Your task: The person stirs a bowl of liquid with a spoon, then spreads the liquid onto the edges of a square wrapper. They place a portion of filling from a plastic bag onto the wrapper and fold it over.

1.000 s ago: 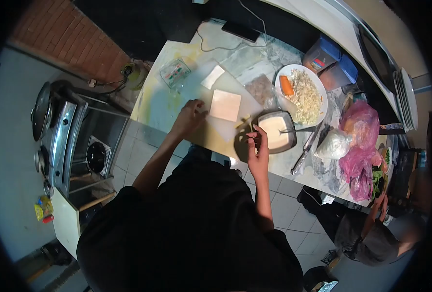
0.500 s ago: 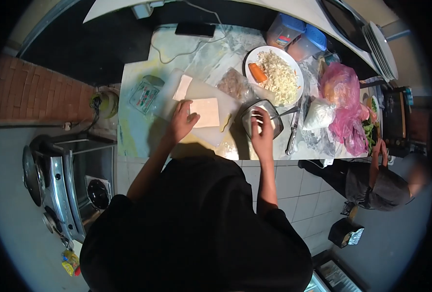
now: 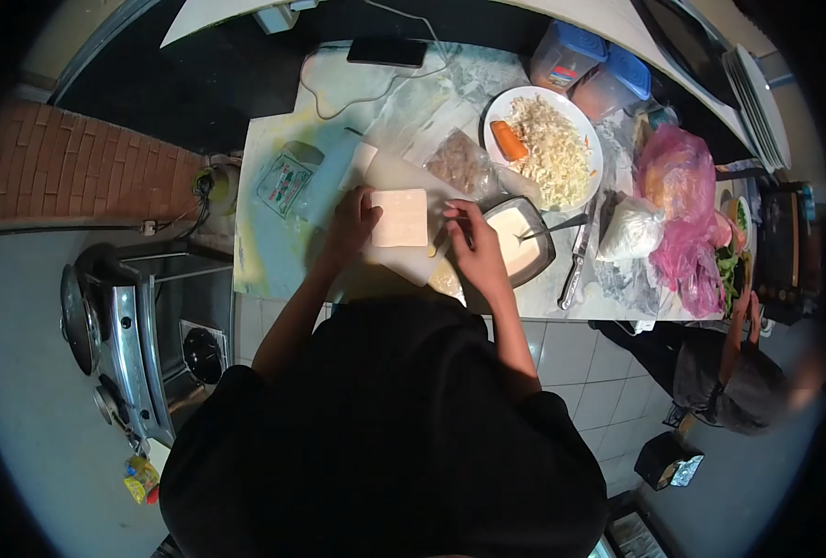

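Observation:
A square, pale spring roll wrapper (image 3: pixel 400 219), perhaps a stack, is over the white cutting board (image 3: pixel 417 268). My left hand (image 3: pixel 348 228) grips its left edge, thumb on top and fingers partly hidden. My right hand (image 3: pixel 476 244) is just right of the wrapper, fingers apart and bent, with nothing visible in it. Beside that hand stands a dark square bowl (image 3: pixel 545 260) of creamy white liquid, with a spoon (image 3: pixel 561 225) resting in it. A narrow pale strip (image 3: pixel 363 156) lies on the board's upper part.
Behind are a bag of brownish filling (image 3: pixel 464 166) and a plate (image 3: pixel 591 139) of shredded vegetables with a carrot. A knife (image 3: pixel 574 270), white bag (image 3: pixel 632 231) and pink bag (image 3: pixel 680 177) lie right. Left is a clear container (image 3: pixel 284 184). Another person (image 3: pixel 724 372) works at far right.
My right hand has left the bowl of white liquid and moved left to the wrapper's side. My left hand now grips the wrapper's edge. The view has shifted slightly.

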